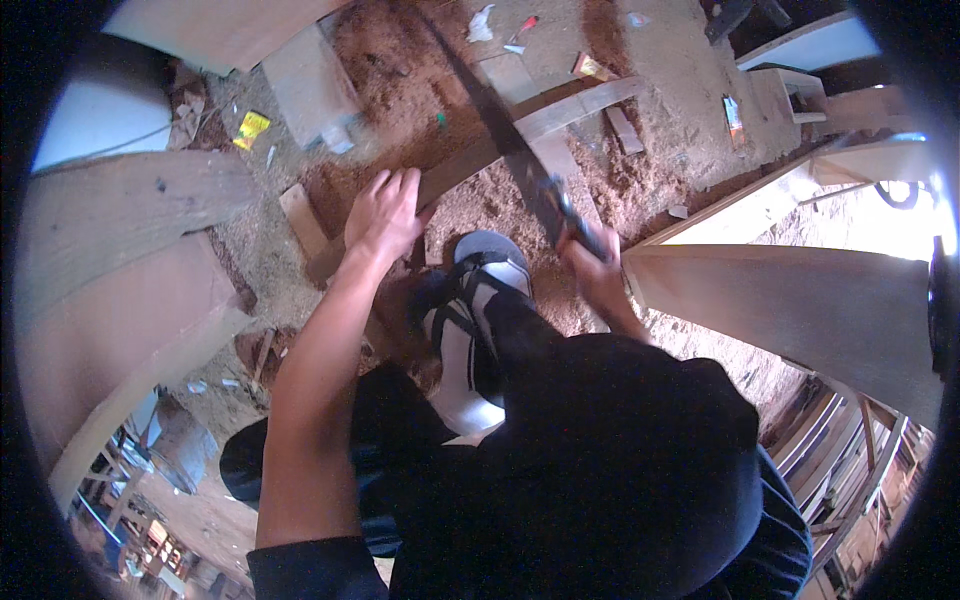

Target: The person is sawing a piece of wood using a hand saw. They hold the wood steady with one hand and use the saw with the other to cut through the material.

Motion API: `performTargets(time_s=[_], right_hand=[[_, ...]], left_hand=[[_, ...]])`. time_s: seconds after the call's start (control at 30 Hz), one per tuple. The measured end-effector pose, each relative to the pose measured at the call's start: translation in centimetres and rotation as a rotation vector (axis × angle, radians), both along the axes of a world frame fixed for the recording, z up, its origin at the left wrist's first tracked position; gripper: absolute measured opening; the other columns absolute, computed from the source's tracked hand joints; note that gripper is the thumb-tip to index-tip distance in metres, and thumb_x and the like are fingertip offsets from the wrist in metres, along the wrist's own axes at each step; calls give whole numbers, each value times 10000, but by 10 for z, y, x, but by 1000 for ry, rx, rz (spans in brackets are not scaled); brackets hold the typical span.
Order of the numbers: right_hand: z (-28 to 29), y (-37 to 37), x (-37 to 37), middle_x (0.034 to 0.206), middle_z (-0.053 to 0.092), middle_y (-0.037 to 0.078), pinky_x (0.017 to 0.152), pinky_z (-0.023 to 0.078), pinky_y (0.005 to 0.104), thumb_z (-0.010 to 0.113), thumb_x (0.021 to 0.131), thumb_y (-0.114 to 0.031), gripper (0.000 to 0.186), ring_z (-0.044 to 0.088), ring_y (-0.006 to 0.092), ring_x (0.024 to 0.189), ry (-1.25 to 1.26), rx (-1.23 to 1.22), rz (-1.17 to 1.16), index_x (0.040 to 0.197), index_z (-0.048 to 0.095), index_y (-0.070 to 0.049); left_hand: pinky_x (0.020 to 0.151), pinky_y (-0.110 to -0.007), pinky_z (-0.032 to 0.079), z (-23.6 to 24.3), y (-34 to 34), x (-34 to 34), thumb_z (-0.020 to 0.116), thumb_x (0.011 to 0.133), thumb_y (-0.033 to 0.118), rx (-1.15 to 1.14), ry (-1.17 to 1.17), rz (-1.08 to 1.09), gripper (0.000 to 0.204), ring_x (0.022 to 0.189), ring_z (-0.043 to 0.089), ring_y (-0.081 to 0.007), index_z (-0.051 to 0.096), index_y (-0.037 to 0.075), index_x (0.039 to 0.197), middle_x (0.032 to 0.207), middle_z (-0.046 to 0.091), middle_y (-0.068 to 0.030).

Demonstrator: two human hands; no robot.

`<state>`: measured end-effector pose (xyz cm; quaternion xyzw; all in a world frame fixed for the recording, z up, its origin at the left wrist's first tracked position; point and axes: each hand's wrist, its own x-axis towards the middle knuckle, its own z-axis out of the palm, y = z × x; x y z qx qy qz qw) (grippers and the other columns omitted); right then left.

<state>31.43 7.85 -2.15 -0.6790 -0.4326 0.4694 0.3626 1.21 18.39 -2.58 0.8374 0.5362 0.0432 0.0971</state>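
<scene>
My left hand (pixel 385 215) grips a narrow wooden board (pixel 455 165) that lies slanting across the middle of the view, fingers curled over it. My right hand (pixel 590 258) is closed on the dark handle of a handsaw (pixel 505 130); its long blade runs up and left across the board, slightly blurred. My sandalled foot (pixel 485 260) is just below the board, between my hands.
Sawdust (pixel 385 90), wood offcuts (pixel 625 130) and litter (pixel 250 128) lie on the ground. Large planks (pixel 130 210) stand at the left, a wide panel (pixel 780 300) at the right, stacked boards (pixel 825 450) lower right. Another person (pixel 100 540) is at the far lower left.
</scene>
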Motion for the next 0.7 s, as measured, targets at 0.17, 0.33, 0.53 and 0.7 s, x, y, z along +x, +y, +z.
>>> performTargets(time_s=[0.17,0.33,0.53,0.7], right_hand=[[14,-20,13,861,638,31,746,482,346,700,865,-301,341,591,173,819,57,-87,88,1075,638,-39],[-2,-11,3,792,601,17,642,432,336,669,860,-265,238,541,146,720,-166,-51,8,956,632,-51],[-3,-16,8,574,494,-15,474,323,248,601,818,-153,124,443,80,508,-84,-32,-37,749,592,-50],[-33,-11,48,650,509,-34,538,390,290,618,857,-166,139,481,95,586,239,-183,31,782,604,-49]], left_hand=[[1000,-375,441,1,1,-7,649,857,424,-156,25,49,555,1111,570,-307,515,18,1212,1117,640,-146],[1022,-370,438,-6,3,-9,587,904,445,-110,39,12,568,1179,550,-288,488,16,1263,1182,622,-153],[994,-365,461,-6,-4,-15,637,874,395,-86,-6,51,493,1141,568,-291,529,33,1191,1152,634,-144],[941,-367,487,-1,0,-9,678,833,314,-69,-46,-11,444,1060,592,-270,542,21,1137,1048,639,-120]])
